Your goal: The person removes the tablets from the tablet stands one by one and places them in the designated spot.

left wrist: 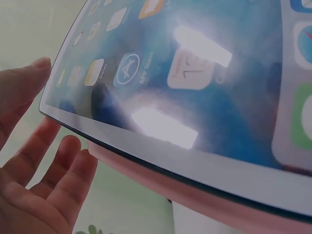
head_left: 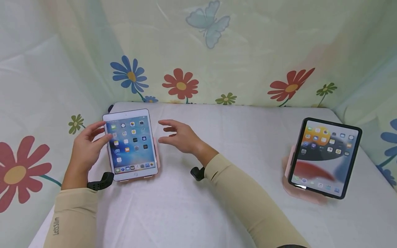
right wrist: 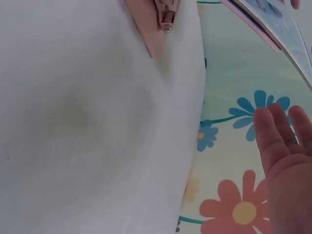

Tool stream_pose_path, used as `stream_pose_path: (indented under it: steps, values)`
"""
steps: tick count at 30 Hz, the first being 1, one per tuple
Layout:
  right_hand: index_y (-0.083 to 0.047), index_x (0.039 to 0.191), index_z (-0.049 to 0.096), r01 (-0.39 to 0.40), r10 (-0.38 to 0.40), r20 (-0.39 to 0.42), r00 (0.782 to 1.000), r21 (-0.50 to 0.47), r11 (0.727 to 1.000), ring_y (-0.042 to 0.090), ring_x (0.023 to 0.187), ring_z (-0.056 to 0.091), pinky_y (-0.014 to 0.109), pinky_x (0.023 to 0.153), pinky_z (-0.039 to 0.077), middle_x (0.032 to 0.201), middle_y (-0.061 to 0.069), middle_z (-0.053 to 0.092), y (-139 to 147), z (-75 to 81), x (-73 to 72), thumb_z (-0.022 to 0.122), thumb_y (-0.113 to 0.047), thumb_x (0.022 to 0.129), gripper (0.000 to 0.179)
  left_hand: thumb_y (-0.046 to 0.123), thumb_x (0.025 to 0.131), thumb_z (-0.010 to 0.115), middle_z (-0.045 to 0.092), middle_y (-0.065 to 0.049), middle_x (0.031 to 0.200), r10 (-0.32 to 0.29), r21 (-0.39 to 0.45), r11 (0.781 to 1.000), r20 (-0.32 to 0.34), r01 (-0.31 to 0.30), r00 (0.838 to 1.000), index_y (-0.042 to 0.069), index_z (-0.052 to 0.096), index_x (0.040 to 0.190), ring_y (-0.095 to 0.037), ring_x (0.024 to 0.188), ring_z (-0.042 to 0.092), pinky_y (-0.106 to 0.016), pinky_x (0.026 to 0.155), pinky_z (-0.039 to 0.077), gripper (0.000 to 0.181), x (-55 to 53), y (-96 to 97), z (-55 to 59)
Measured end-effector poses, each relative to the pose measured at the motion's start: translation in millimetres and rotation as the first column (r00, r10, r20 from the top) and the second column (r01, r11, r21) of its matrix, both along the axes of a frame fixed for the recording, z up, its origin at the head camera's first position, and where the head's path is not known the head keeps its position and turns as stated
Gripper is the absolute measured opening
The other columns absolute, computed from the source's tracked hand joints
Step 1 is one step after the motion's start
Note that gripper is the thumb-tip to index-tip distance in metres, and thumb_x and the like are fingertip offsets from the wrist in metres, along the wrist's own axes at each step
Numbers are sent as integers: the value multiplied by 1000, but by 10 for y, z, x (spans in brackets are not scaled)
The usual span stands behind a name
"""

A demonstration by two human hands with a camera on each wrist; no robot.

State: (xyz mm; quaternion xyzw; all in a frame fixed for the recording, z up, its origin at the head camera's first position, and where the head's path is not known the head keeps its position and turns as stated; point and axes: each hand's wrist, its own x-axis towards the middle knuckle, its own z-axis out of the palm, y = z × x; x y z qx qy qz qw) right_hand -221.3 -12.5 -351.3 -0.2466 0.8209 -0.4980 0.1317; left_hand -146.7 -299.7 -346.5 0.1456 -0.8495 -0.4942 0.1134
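Note:
A white tablet (head_left: 131, 143), its screen lit with app icons, leans on a pink stand (head_left: 157, 156) at the left of the table. My left hand (head_left: 88, 146) is at its upper left edge, thumb in front and fingers spread. In the left wrist view the thumb tip (left wrist: 41, 62) comes right to the tablet's edge, and one fingertip is hidden behind the corner. To the right of this tablet, my right hand (head_left: 181, 137) is held apart from it, fingers extended with nothing between them; the right wrist view shows its fingers (right wrist: 268, 131) apart from the tablet (right wrist: 280, 29).
A black-framed tablet (head_left: 325, 158) leans on another pink stand (head_left: 305, 196) at the right of the white-covered table (head_left: 235, 137). A curtain (head_left: 248, 69) printed with flowers and a butterfly hangs behind and at both sides. A dark wrist device (head_left: 102, 182) sits on each wrist.

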Motion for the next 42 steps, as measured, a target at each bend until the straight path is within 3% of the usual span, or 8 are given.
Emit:
stream_pose_path:
  steps: [11, 25, 42]
  values:
    - [-27, 149, 49, -30, 29, 35, 999, 21, 999, 19, 131, 50, 36, 94, 53, 152, -3, 45, -116, 28, -38, 75, -27, 92, 63, 30, 99, 65, 34, -13, 158, -56, 9, 998, 1, 56, 998, 14, 40, 154, -40, 140, 38, -57, 105, 39, 63, -41, 6, -14]
    - [-25, 150, 48, -82, 82, 33, 996, 19, 996, 20, 133, 48, 35, 94, 53, 153, -2, 43, -197, 141, -144, 76, -25, 91, 65, 28, 100, 64, 42, -16, 153, -60, 16, 998, -12, 60, 998, 14, 42, 153, -40, 135, 45, -56, 105, 40, 59, -68, -6, -43]
    - [-22, 150, 49, -105, 105, 29, 994, 16, 994, 21, 130, 50, 36, 96, 52, 150, 1, 47, -341, 184, -148, 76, -25, 91, 65, 27, 100, 64, 44, -18, 151, -66, 23, 998, -14, 67, 998, 11, 43, 152, -40, 131, 49, -53, 105, 41, 59, -97, -2, -60]
